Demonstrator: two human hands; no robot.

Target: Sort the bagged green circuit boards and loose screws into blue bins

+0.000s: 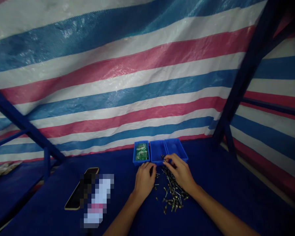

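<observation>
Three blue plastic bins stand in a row. Green circuit boards (142, 152) lie in the left bin (134, 157). My right hand (179, 168) is closed, thumb and fingertips pinching a small dark part (164, 160) at the front edge of the middle bin (158, 149). Below that hand spreads a loose pile of small metal parts (173, 193) with thin silver shafts and dark or brassy ends. My left hand (144, 178) is just in front of the left bin, fingers curled towards the thumb. Whatever it may hold is hidden.
The right bin (175, 147) adjoins the middle one. On the blue tabletop (118, 190), a phone (76, 193) lies at left beside a pixelated white and pink item (98, 201). A striped plastic sheet (127, 85) hangs behind, with blue frame posts (243, 78) at the sides.
</observation>
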